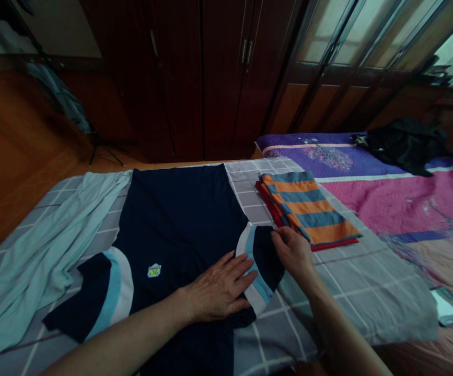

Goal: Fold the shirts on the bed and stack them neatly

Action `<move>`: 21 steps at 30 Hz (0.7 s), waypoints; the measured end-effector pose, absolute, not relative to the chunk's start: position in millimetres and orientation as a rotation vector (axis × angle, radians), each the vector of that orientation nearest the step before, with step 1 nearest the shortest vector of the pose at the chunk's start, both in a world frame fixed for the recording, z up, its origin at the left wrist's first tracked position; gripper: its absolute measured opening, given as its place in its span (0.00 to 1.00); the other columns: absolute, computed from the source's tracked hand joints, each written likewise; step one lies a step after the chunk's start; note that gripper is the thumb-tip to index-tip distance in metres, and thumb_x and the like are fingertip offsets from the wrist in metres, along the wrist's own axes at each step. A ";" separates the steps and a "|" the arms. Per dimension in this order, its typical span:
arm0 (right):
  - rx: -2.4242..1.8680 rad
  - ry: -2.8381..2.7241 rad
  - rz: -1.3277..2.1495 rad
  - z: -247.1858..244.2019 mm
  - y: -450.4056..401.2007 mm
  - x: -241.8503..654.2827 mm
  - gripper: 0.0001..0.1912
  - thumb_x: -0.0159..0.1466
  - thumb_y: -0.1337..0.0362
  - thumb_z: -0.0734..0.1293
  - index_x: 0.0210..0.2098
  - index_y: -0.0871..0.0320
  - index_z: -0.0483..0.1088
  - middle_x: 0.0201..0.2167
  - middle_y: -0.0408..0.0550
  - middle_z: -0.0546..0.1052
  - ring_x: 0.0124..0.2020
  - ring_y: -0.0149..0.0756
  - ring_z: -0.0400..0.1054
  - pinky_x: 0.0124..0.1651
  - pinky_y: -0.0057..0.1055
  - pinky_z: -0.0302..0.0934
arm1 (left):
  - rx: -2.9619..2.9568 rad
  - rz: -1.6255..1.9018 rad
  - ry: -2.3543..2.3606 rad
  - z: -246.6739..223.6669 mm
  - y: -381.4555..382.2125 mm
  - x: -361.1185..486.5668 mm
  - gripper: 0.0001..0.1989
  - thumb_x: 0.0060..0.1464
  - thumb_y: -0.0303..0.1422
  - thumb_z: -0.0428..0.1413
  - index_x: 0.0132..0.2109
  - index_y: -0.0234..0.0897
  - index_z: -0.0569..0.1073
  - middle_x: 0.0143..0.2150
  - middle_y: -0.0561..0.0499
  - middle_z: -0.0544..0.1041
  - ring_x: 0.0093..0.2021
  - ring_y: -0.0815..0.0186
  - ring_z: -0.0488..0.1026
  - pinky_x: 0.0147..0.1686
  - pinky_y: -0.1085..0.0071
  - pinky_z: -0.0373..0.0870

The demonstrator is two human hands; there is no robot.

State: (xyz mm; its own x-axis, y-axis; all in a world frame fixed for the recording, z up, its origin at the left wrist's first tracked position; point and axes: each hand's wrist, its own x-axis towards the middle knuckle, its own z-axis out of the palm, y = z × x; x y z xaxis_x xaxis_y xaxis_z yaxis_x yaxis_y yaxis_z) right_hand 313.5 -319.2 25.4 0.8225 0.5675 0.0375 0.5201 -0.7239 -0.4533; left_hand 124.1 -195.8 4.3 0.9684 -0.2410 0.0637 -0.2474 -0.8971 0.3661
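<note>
A navy T-shirt point(179, 209) lies spread out, its hem pointing away from me and a small tennis badge point(154, 270) on the chest. Both sleeves carry white and light blue bands. My left hand point(221, 287) rests flat with fingers stretched over the shirt and the bands of the right-hand sleeve point(265, 256). At that sleeve's outer edge, my right hand point(292, 249) pinches the cloth between thumb and fingers. The other sleeve point(89, 292) lies out to the left, untouched. The neck part is partly covered by my left forearm.
A pale green garment point(65, 224) lies loosely at left on the grey checked cover point(351, 282). Folded striped clothes point(308, 203) with red cloth beneath sit to the right. Beyond are a purple and pink bed point(398, 198), a black garment point(406, 141) and dark wardrobes point(226, 78).
</note>
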 end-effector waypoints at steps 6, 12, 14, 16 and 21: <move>-2.660 -0.811 0.262 24.4 -316.3 310.6 0.25 0.63 0.44 0.57 0.41 0.57 0.71 0.31 0.51 0.77 0.36 0.44 0.72 0.33 0.32 0.56 | 2.716 0.012 -0.387 5.5 -195.0 126.0 0.29 0.63 0.45 0.45 0.66 0.37 0.54 0.68 0.40 0.54 0.69 0.55 0.44 0.65 0.51 0.44; -2.719 -0.951 0.221 28.5 -320.7 310.1 0.15 0.63 0.53 0.59 0.27 0.56 0.67 0.27 0.48 0.75 0.33 0.41 0.71 0.32 0.31 0.54 | 2.664 -0.022 -0.389 9.8 -192.2 127.4 0.29 0.63 0.45 0.44 0.66 0.36 0.53 0.68 0.40 0.53 0.69 0.55 0.44 0.64 0.50 0.45; -2.654 -0.880 0.264 29.8 -321.4 316.1 0.14 0.62 0.53 0.59 0.27 0.55 0.66 0.25 0.45 0.74 0.30 0.40 0.70 0.31 0.30 0.54 | 2.652 -0.017 -0.391 10.5 -191.6 127.7 0.29 0.64 0.44 0.43 0.66 0.36 0.53 0.68 0.41 0.54 0.69 0.55 0.44 0.64 0.50 0.46; -2.580 -0.803 0.366 30.1 -322.3 321.9 0.14 0.60 0.52 0.59 0.28 0.54 0.66 0.22 0.43 0.73 0.27 0.38 0.69 0.29 0.30 0.54 | 2.645 -0.009 -0.392 10.1 -191.6 127.8 0.29 0.63 0.43 0.44 0.67 0.37 0.51 0.68 0.42 0.53 0.69 0.56 0.44 0.64 0.50 0.46; -2.389 -0.713 0.537 30.0 -326.1 324.7 0.16 0.60 0.50 0.59 0.33 0.55 0.67 0.17 0.40 0.70 0.19 0.35 0.65 0.22 0.28 0.52 | 2.632 -0.057 -0.382 11.3 -193.3 130.1 0.29 0.62 0.41 0.47 0.67 0.39 0.51 0.69 0.41 0.52 0.68 0.53 0.45 0.63 0.48 0.46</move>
